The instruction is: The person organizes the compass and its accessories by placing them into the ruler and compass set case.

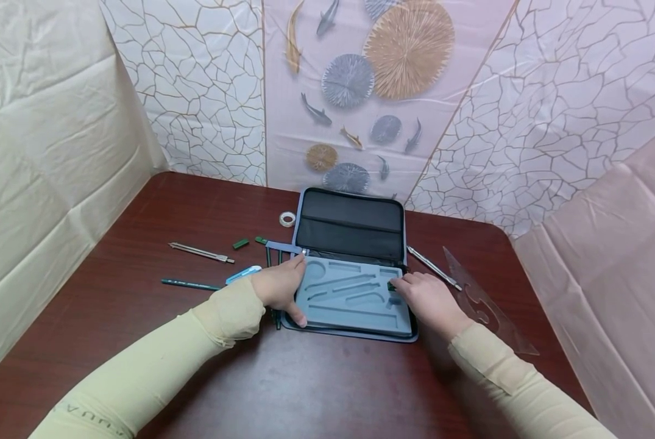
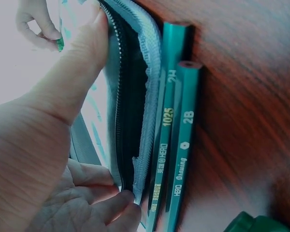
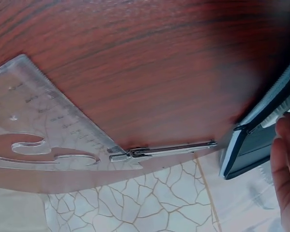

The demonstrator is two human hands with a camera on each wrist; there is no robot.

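An unzipped instrument case (image 1: 350, 221) lies open, its lid back and a light blue moulded tray (image 1: 354, 317) in the near half. My left hand (image 1: 279, 283) spans the tray's left edge, thumb at the near corner and fingers farther back; in the left wrist view its thumb rests by the zipper (image 2: 117, 96). My right hand (image 1: 427, 302) pinches a small green piece (image 1: 391, 286) at the tray's right side, over its recesses. Fingers hide most of that piece, so I cannot tell its kind. Two green pencils (image 2: 183, 135) lie beside the case's left edge.
To the left lie a metal compass-like tool (image 1: 201, 252), a green block (image 1: 240, 243), another pencil (image 1: 190, 284) and a blue-and-white cutter (image 1: 243, 274). A tape roll (image 1: 287, 219) sits behind. A compass (image 1: 434, 268) and a clear set square (image 1: 486, 311) lie right.
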